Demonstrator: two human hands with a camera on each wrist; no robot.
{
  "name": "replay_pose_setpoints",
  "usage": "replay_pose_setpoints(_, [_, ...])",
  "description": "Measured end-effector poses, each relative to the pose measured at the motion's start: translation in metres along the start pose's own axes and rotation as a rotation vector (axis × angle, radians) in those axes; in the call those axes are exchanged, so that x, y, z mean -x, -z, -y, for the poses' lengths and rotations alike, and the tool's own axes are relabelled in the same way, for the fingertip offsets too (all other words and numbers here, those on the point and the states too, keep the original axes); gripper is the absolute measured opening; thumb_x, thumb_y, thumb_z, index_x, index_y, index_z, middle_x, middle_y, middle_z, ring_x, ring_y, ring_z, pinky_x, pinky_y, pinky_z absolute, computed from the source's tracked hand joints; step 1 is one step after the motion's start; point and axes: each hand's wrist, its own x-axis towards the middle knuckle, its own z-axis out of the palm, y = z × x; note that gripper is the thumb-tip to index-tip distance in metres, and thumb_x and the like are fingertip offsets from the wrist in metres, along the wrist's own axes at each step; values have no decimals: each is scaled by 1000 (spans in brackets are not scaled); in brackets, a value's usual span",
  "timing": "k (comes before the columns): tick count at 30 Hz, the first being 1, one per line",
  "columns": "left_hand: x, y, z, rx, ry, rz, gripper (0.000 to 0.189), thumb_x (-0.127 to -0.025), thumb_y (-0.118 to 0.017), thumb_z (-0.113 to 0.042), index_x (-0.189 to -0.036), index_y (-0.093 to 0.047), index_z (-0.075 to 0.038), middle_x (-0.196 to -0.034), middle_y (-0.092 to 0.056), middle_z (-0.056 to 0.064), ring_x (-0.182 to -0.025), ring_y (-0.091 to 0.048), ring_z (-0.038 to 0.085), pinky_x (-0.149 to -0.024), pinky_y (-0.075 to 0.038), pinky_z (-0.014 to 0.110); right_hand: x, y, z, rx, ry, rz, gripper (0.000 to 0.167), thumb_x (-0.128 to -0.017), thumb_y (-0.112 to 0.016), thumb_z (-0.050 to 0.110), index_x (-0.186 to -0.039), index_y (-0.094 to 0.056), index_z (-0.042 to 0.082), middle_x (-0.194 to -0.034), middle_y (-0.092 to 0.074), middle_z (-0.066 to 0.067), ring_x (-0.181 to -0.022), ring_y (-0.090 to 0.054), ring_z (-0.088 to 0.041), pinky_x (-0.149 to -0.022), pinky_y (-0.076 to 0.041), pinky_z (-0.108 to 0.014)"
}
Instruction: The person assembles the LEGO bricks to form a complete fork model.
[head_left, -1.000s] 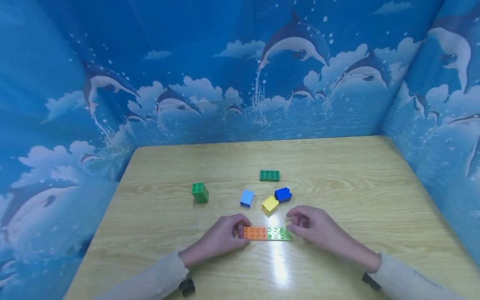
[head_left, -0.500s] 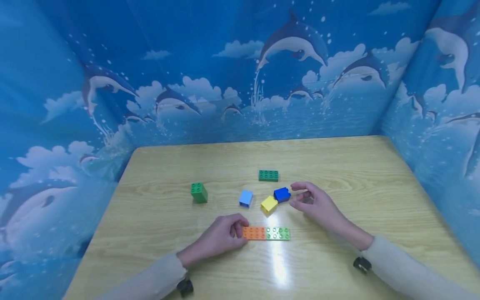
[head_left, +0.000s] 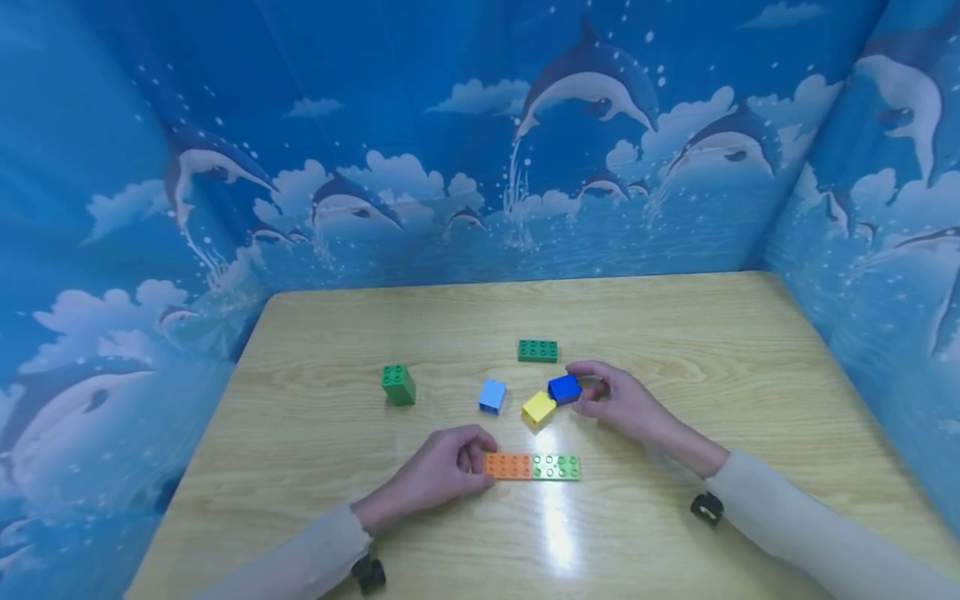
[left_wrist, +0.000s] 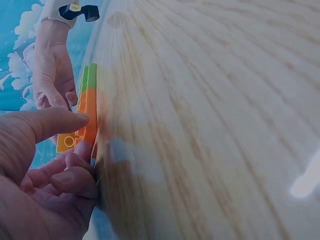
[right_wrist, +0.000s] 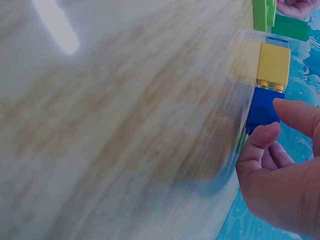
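Observation:
In the head view, my left hand (head_left: pixel 438 467) pinches the left end of an orange toy building brick (head_left: pixel 512 467). A light green brick (head_left: pixel 557 467) sits end to end with it. My right hand (head_left: pixel 622 406) is at the right end of a dark blue brick (head_left: pixel 564 389), with thumb and fingers on either side. In the right wrist view, a fingertip overlaps the dark blue brick (right_wrist: pixel 265 106); I cannot tell whether it touches. Near its other end lies a yellow brick (head_left: pixel 538 409). The left wrist view has my left hand (left_wrist: pixel 50 175) on the orange brick (left_wrist: pixel 90 112).
A light blue brick (head_left: pixel 492 397) lies left of the yellow one. Further left stands a tall green brick (head_left: pixel 399 385). A dark green brick (head_left: pixel 537 351) lies at the back of the wooden table (head_left: pixel 337 333). A dolphin-printed curtain (head_left: pixel 420 242) encloses the table's far side and sides.
My right hand has left the light green brick's end, moved away from me, then left to the dark blue brick. The left hand has stayed at the orange brick.

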Motion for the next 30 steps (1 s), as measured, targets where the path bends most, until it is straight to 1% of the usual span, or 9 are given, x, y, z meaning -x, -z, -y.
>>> replay_pose_setpoints(5, [0,1,0,19,9,1,41,-83,-93,-7,-119,-74,-11,-89,-68,-1,-75,-64,18,-64,-53,25,-4,-2,-2,31,-14,-12,55,-95,-80,-2,-147,-63,2,-107,-68,-11,-93,-62,-26,-66,-52,-27])
replay_pose_setpoints(10, [-1,1,1,30,11,3,42,-83,-93,-7,-120,-73,-10,-89,-68,-1,-75,-64,18,-63,-52,25,-4,-5,-2,45,-54,-36,51,-95,-83,4,-143,-66,4,-107,-68,-10,-92,-61,-25,-65,-51,-27])
replay_pose_setpoints(16, [-1,1,2,54,16,6,43,-83,-93,-6,-121,-74,-10,-90,-69,-1,-77,-65,18,-64,-54,25,-4,-6,2,101,-36,-40,44,-94,-86,7,-136,-70,5,-101,-68,-8,-90,-61,-24,-67,-52,-29])
replay_pose_setpoints(20, [0,1,3,51,20,8,43,-83,-92,-7,-121,-73,-11,-90,-69,-1,-77,-65,17,-65,-54,25,-2,-5,2,105,-46,-40,43,-93,-87,8,-133,-72,5,-102,-69,-6,-93,-62,-23,-73,-54,-32])
replay_pose_setpoints(26, [0,1,3,42,9,7,42,-84,-92,-7,-121,-73,-10,-91,-68,-1,-78,-64,18,-65,-53,25,2,0,-4,102,-45,-47,43,-93,-87,9,-134,-72,6,-111,-73,-6,-101,-67,-24,-89,-57,-41])
replay_pose_setpoints(28, [0,1,3,39,7,8,42,-84,-92,-7,-121,-73,-10,-91,-68,-1,-78,-64,18,-65,-53,25,3,1,-8,91,-51,-56,43,-93,-87,9,-133,-72,6,-111,-74,-6,-101,-68,-23,-90,-57,-42])
replay_pose_setpoints(30, [0,1,3,35,11,9,43,-84,-92,-7,-121,-73,-11,-91,-69,-1,-78,-64,18,-65,-54,25,4,2,-9,66,-54,-59,43,-93,-87,10,-133,-72,4,-110,-74,-6,-100,-68,-24,-88,-58,-39])
